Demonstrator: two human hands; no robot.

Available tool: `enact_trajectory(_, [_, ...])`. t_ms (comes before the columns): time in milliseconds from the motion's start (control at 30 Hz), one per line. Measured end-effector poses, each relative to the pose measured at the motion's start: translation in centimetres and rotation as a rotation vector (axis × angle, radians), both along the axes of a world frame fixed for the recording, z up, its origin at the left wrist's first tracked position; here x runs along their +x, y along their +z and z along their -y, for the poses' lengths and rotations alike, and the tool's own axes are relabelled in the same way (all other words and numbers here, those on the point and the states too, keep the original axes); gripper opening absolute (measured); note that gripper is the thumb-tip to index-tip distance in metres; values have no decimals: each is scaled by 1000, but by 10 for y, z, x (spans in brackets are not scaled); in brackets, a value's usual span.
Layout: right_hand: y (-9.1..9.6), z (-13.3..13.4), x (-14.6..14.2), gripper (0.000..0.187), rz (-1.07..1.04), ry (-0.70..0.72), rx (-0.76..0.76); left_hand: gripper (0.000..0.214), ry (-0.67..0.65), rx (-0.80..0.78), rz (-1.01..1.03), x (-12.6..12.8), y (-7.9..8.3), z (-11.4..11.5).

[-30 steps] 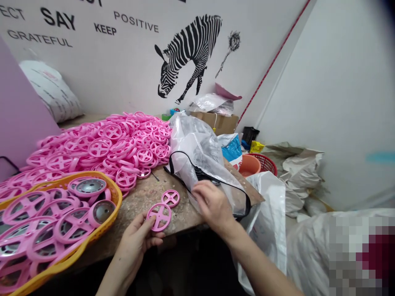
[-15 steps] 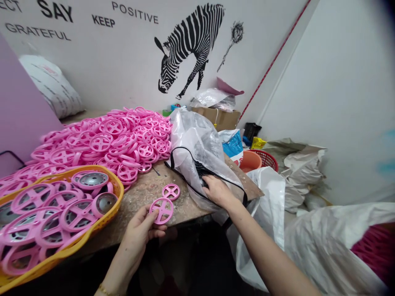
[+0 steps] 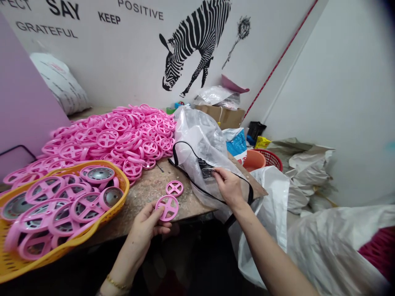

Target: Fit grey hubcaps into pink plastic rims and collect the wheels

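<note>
Yellow basket (image 3: 124, 186) at 9 o'clock of the left hand (image 3: 148, 224), whose fingers pinch a pink wheel (image 3: 167, 207) at the table edge. A smaller wheel (image 3: 174, 188) lies at 12 o'clock. The right hand (image 3: 230, 187), at 2 o'clock, pinches a grey part (image 3: 208, 172) in the clear bag (image 3: 197, 131).

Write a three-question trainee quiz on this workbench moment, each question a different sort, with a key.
1. True or false: the left hand holds a pink spoked wheel.
2. Where is the right hand? A out of view; B at the mouth of the clear plastic bag; C clasping the left hand.
3. Fill in: a second pink wheel lies flat on the ____, just beyond the held one.
Key: 1 true; 2 B; 3 table.
</note>
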State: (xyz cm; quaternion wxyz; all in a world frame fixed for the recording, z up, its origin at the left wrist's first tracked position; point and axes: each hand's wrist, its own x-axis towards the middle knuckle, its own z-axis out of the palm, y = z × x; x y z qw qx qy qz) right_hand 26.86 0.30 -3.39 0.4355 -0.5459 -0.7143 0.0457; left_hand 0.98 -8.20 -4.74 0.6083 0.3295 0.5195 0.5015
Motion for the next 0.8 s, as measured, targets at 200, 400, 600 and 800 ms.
enact_trajectory(200, [12,41,-30,25,-57,403,236,29,-71,-67,128,12,14,4])
enact_trajectory(400, [-5,58,-57,28,51,545,302,35,-138,-59,240,12,18,9])
enact_trajectory(600, [-19,63,-62,32,88,555,320,34,-152,-37,242,9,11,11])
enact_trajectory(800, [-27,68,-65,36,83,565,350,43,-114,-31,253,15,14,12])
